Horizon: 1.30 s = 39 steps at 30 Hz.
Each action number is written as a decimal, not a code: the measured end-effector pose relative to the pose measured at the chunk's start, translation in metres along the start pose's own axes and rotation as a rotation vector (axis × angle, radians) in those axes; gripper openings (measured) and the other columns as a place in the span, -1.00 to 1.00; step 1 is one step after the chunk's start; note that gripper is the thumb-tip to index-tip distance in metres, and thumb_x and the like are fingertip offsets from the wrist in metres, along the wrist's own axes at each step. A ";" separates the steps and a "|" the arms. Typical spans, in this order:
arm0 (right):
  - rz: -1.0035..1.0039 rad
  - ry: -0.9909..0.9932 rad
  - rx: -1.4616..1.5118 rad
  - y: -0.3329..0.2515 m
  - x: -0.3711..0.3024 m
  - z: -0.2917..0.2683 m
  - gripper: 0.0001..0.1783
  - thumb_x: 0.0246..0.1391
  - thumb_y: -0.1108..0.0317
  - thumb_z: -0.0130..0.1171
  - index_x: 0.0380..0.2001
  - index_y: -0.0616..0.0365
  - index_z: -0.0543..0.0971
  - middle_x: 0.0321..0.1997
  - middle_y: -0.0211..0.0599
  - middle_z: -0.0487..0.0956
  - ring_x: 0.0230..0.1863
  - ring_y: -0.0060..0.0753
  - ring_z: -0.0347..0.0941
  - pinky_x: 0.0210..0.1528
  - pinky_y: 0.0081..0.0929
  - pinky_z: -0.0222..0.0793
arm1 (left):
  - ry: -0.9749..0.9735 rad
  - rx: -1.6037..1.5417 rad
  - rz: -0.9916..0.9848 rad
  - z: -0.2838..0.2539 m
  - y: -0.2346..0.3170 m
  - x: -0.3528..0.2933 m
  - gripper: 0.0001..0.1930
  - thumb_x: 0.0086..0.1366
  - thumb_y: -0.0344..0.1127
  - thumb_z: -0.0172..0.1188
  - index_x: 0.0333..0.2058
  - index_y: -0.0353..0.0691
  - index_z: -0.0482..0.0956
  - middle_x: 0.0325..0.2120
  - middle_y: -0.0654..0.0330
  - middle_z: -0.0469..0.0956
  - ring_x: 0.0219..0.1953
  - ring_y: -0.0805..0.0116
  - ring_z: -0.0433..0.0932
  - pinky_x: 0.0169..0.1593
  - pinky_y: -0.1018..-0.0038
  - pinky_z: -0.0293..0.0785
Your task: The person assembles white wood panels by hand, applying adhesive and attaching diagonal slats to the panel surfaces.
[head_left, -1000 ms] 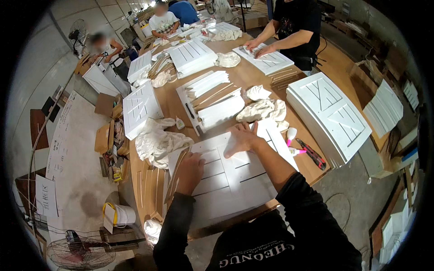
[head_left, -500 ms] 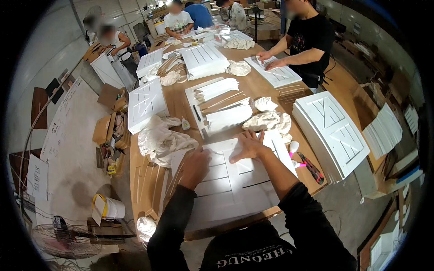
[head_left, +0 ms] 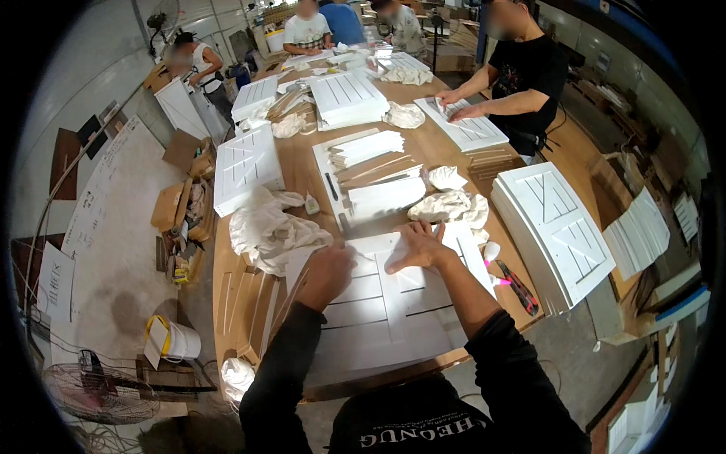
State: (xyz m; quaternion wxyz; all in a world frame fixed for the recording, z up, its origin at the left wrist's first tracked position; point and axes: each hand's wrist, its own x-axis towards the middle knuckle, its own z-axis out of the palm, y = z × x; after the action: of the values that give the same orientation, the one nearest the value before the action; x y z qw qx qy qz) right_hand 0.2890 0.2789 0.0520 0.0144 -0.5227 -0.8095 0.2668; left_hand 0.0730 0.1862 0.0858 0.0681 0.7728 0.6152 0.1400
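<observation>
A white grooved panel (head_left: 355, 312) lies before me at the near end of the table. My left hand (head_left: 330, 274) rests at its upper left part, fingers curled closed; whatever they may hold is hidden. Thin strips (head_left: 296, 291) run beside that hand, along the panel's left side. Farther right, my right hand (head_left: 417, 248) lies on the panel's upper part with thumb and fingers spread, holding nothing. A crumpled white cloth (head_left: 265, 231) is just beyond my left hand, and another cloth (head_left: 446, 208) lies past my right.
Stacked white panels (head_left: 556, 227) stand at the right, near a red-and-black utility knife (head_left: 518, 287) and a glue bottle (head_left: 491, 251). A tray of white and brown strips (head_left: 386, 198) sits ahead. Across the table, a co-worker (head_left: 522, 83) handles another panel (head_left: 469, 129).
The whole view has shifted slightly. Both my hands stay at nearly the same places on the panel. The co-worker's hands on the right have moved a little over their panel.
</observation>
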 end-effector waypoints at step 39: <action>-0.015 0.049 -0.083 0.022 0.008 0.009 0.29 -0.69 -0.42 0.32 0.23 -0.04 0.24 0.35 -0.09 0.09 0.42 0.02 -0.23 0.25 0.44 -0.58 | 0.353 -0.117 0.107 0.050 -0.017 -0.004 -0.79 0.14 -0.31 0.14 -0.28 -0.29 0.55 -0.36 -0.07 0.54 -0.28 -0.07 0.50 -0.15 0.19 0.43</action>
State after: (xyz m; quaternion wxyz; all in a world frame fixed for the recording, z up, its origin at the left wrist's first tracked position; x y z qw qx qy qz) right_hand 0.3014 0.2887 0.0326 0.0148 -0.5232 -0.8232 0.2201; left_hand 0.0717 0.1896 0.0334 -0.0039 0.7627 0.5664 0.3123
